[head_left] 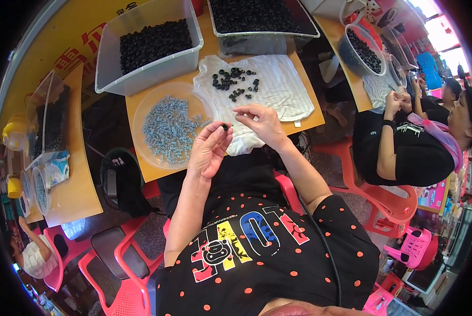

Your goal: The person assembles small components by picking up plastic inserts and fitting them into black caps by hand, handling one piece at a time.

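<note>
My left hand [210,150] is closed, pinching a small black round plastic part [225,127] between thumb and fingertips. Just to its right, my right hand [263,124] has its thumb and forefinger slightly apart, with nothing visible between them. Both hands are above the near edge of a white cloth [286,79]. Farther back on this cloth lie loose black round parts [225,80], some ring-like and some smaller. To the left of my hands, a round clear tray [139,124] holds many small grey-blue coil springs [170,129].
Two clear plastic bins [157,67] [257,35] full of black parts stand at the back of the wooden table [312,118]. A person [404,142] works at another table on the right, beside a tub [346,55] of black parts. Red chairs [125,258] stand around.
</note>
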{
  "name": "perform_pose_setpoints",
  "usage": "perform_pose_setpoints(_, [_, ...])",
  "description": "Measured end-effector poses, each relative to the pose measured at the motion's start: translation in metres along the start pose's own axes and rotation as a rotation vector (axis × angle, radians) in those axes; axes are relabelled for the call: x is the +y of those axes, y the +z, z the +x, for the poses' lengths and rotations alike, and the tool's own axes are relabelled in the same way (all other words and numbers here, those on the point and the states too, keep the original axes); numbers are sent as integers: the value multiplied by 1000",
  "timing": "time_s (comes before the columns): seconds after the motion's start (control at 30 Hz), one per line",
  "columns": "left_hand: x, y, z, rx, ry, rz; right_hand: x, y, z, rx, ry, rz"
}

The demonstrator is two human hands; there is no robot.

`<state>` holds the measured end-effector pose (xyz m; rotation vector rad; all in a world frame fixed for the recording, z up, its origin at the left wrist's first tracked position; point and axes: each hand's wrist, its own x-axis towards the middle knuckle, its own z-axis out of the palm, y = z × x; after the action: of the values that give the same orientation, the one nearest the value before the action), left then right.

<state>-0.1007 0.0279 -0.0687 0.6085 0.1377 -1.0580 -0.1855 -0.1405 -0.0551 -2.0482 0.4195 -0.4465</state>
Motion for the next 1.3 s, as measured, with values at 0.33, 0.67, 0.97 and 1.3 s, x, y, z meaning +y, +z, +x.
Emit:
perform_pose_setpoints(0.33, [-5,2,0,1,83,111,-39,-11,-12,-19,-174,47])
perform_pose_setpoints(0.67, [-17,-1,0,41,117,109,-22,7,-29,124,-421,-92])
perform_pose_setpoints(0.97, [-23,-4,0,-23,-15,-69,28,-8,14,221,-226,-218])
perform_pose_setpoints(1.3, [-19,-6,-5,8,-12,-83,59,21,41,141,-377,-486])
